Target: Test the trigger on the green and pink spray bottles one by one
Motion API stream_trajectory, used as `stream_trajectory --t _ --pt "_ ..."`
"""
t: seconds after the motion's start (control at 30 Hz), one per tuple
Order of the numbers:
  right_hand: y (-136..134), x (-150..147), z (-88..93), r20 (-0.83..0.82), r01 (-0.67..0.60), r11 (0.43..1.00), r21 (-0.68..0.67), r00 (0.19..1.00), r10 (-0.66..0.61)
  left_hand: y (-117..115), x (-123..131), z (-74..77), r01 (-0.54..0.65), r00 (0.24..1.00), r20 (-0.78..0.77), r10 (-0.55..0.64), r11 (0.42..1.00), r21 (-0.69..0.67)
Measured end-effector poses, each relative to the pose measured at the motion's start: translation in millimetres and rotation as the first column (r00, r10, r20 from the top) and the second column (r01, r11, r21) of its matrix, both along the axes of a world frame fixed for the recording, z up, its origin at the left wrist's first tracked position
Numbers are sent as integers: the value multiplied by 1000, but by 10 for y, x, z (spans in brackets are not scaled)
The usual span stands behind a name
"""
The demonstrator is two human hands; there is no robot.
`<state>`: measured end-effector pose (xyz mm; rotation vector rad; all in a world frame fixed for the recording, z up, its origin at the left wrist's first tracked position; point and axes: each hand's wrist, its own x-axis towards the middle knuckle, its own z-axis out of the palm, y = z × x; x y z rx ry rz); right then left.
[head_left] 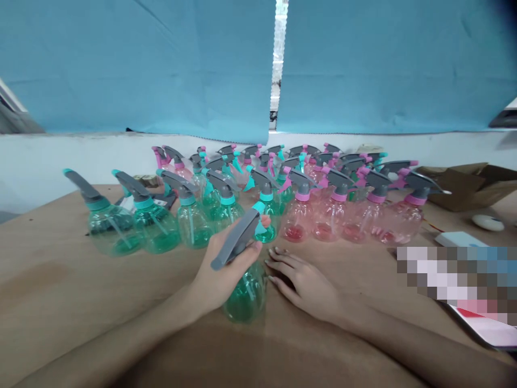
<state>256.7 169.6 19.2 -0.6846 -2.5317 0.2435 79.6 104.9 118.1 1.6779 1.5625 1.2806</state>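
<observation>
My left hand (220,275) is wrapped round the neck of a green spray bottle (244,302), just under its grey and teal trigger head. The bottle looks upright, close to me. Fingers stretched, my right hand (305,280) lies palm down on the table beside that bottle, holding nothing. Just beyond both hands runs a front row of spray bottles: green ones with teal collars, such as the leftmost bottle (109,226), and pink ones with pink collars, such as the rightmost pink bottle (399,221).
More pink and green bottles crowd behind the front row, near the white wall (72,167). On the right are an open cardboard box (464,188), a white mouse (488,222), a small white box (460,239) and a partly blurred screen device (490,328). Blue curtains (141,64) hang behind.
</observation>
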Motion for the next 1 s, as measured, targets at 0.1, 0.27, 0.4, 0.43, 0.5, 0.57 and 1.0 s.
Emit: stream_trajectory --t 0.1,0.27,0.4,0.43,0.5,0.57,1.0 --pt "-2 -1 3 -1 6 1000 7 1000 -6 -8 0 19 49 999 16 -48 997 -56" --pt "1 -3 -10 -30 -4 1000 -15 1000 4 -6 11 37 51 999 11 -50 998 -46" --pt "0 -6 -8 -15 7 1000 -19 1000 -7 -7 16 38 58 998 17 -58 998 -35" --pt "0 -6 -5 -7 10 1000 -17 1000 -11 -9 15 37 56 998 16 -55 998 -35" --pt "0 -7 -1 1 12 1000 -11 1000 -12 -11 12 33 53 999 -1 -53 998 -42" --pt "2 -6 -2 3 7 1000 -5 1000 -7 -12 9 28 33 999 -26 -34 999 -39" --pt "11 -7 -27 -32 -7 1000 2 999 7 -25 -27 48 33 999 -8 -33 999 -19"
